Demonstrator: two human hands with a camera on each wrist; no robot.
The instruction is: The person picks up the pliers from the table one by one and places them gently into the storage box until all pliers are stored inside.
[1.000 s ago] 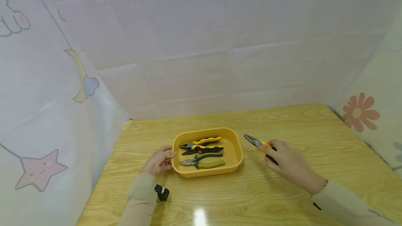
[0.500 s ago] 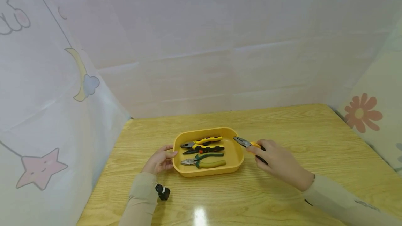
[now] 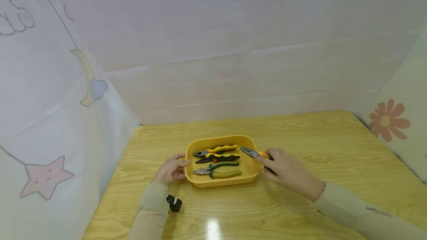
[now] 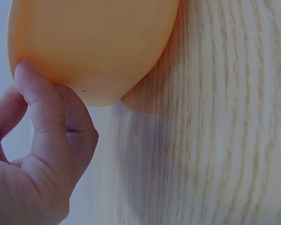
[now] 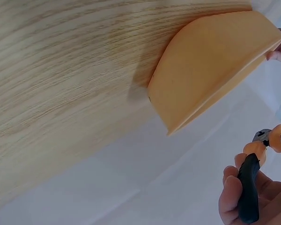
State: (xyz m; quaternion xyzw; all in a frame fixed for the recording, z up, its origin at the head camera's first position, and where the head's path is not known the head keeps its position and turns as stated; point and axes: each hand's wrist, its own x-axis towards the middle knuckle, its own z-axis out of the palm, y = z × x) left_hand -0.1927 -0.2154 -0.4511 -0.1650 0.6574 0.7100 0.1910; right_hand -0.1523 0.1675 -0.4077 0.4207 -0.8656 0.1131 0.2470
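A yellow plastic basin (image 3: 221,184) stands on the table. My left hand (image 3: 170,171) grips its left rim, thumb inside and fingers outside, as the left wrist view confirms at the basin's wall (image 4: 98,42). With my right hand (image 3: 288,173) I hold pliers (image 3: 250,152) with orange and black handles; their metal head is over the basin's right end. In the right wrist view the fingers curl round the black handle of these pliers (image 5: 249,187). Inside lie yellow-and-black pliers (image 3: 221,148), black-and-yellow long-nose pliers (image 3: 222,158) and green-handled pliers (image 3: 225,174), heads to the left.
The wooden table (image 3: 300,136) extends around the basin. A printed cloth (image 3: 200,65) hangs behind and at both sides. A small black device (image 3: 174,203) is at the left wrist.
My right hand has moved left with the pliers, bringing their head from outside the basin's right side to over its interior. My left hand keeps holding the rim.
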